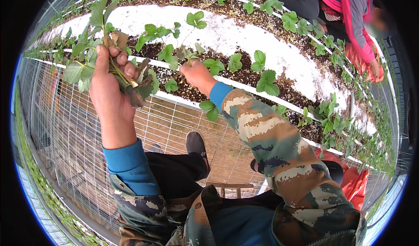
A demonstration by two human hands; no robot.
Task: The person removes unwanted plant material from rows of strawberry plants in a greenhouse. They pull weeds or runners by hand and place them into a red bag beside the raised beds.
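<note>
My left hand (pixel 114 73) is closed round a bunch of strawberry leaves (pixel 83 67), some green, some brown and withered, with pale cut stems showing below the fingers. It is held up in front of the planting bed. Farther right, my right hand (pixel 197 75) reaches down into a strawberry plant (pixel 168 54) at the bed's near edge. Its fingers are pinched together among the stems, next to a dull brownish leaf (pixel 185 54); what exactly they grip is hidden.
The raised bed holds dark soil (pixel 288 87), a white strip (pixel 227 32) and several strawberry plants. A white rail (pixel 248 87) edges it, with wire mesh (pixel 166 115) below. At the upper right another person (pixel 358 23) works beside a red bag (pixel 352 63). A wooden stool (pixel 230 186) is beneath me.
</note>
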